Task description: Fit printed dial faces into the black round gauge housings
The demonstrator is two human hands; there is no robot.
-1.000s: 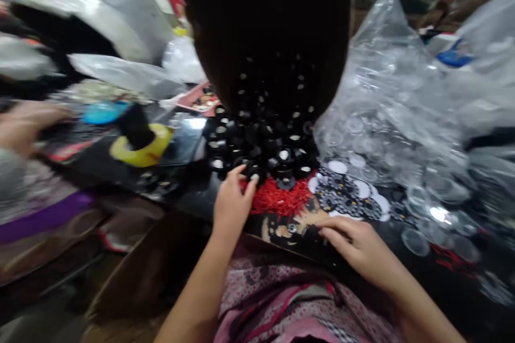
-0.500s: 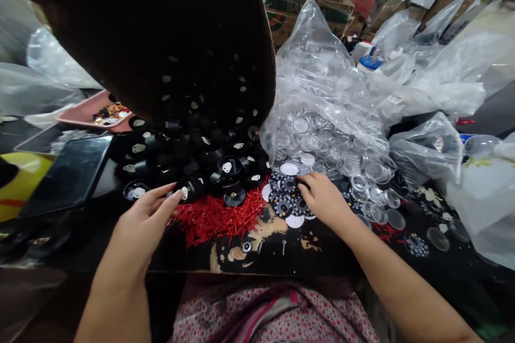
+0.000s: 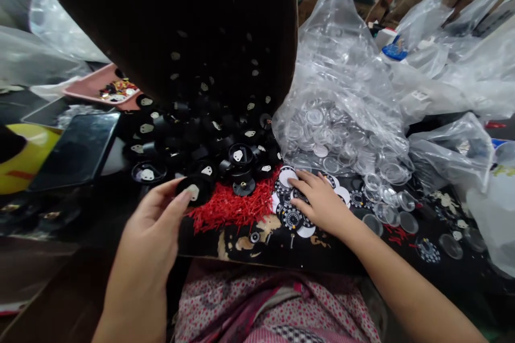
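Note:
Between thumb and fingers of my left hand (image 3: pixel 147 230) is a black round plastic case (image 3: pixel 204 186) with a white plate in it, held at the left end of a heap of thin red pieces (image 3: pixel 231 206). My right hand (image 3: pixel 322 204) lies with fingers spread on a pile of printed dial discs (image 3: pixel 292 218), black faces and white backs mixed. Many more black cases (image 3: pixel 241 156) with white plates crowd the table behind the red heap. Past the right hand, a clear plastic bag (image 3: pixel 341 80) spills round transparent covers (image 3: pixel 389 213).
A large dark sack (image 3: pixel 173 16) looms over the cases. At left are a tablet-like dark panel (image 3: pixel 76 150), a yellow object (image 3: pixel 26 155) and a pink tray (image 3: pixel 90 86) of small parts. Near the front edge lies a small ring (image 3: pixel 255 237). More plastic bags (image 3: pixel 450 144) stand at right.
My left hand has lifted the black case a little towards me. The right hand's fingers have gone from bunched to spread over the dial discs. The camera view has shifted.

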